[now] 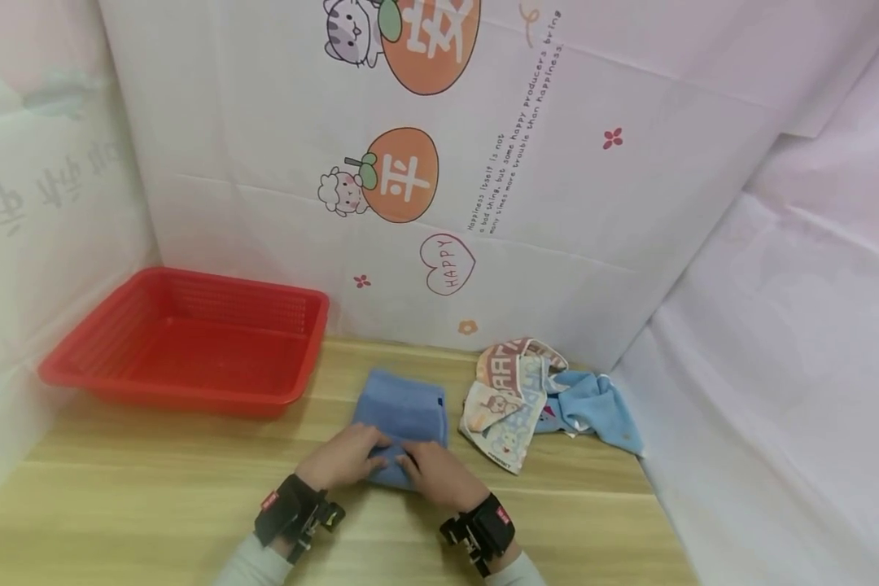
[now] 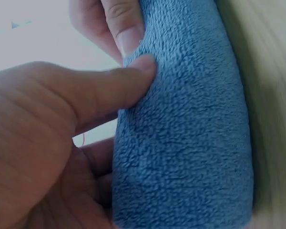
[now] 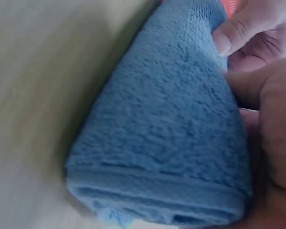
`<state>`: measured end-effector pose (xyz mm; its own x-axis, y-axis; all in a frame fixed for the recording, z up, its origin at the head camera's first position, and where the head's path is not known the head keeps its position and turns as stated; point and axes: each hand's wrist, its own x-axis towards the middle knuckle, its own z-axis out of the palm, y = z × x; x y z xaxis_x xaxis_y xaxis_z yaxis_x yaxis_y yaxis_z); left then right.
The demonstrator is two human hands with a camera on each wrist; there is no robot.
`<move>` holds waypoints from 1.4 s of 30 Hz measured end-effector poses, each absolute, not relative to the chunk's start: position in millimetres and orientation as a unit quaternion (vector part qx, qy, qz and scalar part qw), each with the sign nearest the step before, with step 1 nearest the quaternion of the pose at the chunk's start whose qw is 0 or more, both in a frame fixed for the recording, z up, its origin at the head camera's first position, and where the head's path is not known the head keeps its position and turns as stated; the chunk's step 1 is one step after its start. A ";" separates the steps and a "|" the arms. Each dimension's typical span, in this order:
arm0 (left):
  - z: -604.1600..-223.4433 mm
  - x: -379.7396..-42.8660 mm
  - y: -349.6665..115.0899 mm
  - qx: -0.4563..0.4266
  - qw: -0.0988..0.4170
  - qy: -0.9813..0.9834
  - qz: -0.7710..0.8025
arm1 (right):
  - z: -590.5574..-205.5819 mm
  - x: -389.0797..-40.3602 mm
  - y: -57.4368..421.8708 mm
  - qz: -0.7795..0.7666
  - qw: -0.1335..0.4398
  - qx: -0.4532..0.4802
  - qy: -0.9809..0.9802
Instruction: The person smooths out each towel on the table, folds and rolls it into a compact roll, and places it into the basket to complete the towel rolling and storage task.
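Note:
A folded blue towel (image 1: 403,407) lies on the wooden table between both hands, a small dark tag near its far right corner. Its near part is lifted and folded over. My left hand (image 1: 343,457) pinches the near left part, thumb on the towel and fingers behind it, as the left wrist view shows with the fuzzy towel (image 2: 186,119). On the near right, my right hand (image 1: 443,476) pinches it likewise. The two thumbs come close together at the towel's middle. In the right wrist view, folded layers show along the end of the towel (image 3: 157,114).
A red plastic basket (image 1: 303,358) stands at the back left. To the right lie a crumpled printed cloth (image 1: 509,407) and a light blue cloth (image 1: 601,411), partly overlapping. White printed sheets (image 1: 557,244) wall the table (image 1: 190,496) at the back and sides.

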<state>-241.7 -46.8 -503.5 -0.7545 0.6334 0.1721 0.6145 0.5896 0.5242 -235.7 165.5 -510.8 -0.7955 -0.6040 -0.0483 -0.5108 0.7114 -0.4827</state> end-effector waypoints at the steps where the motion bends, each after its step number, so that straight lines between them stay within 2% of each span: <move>1: -504.8 -242.0 -46.2 0.350 0.020 0.893 0.283 | -509.8 -234.6 165.5 -0.219 0.087 -0.306 0.922; 7: -508.8 -245.2 -45.6 0.343 0.044 0.891 0.295 | -494.3 -221.7 157.6 -0.113 -0.021 -0.310 0.944; 14: -509.9 -247.9 -47.8 0.319 0.060 0.889 0.324 | -494.1 -215.7 146.8 -0.046 -0.015 -0.307 0.950; 27: -486.3 -228.7 -48.6 0.337 0.010 0.895 0.291 | -509.0 -222.9 146.9 -0.096 -0.040 -0.324 0.940; 36: -498.3 -238.3 -56.6 0.348 0.081 0.878 0.318 | -511.8 -228.1 150.3 -0.163 0.026 -0.305 0.938; 42: -505.6 -243.7 -52.8 0.331 0.101 0.876 0.335 | -493.4 -209.8 150.7 -0.055 -0.043 -0.322 0.944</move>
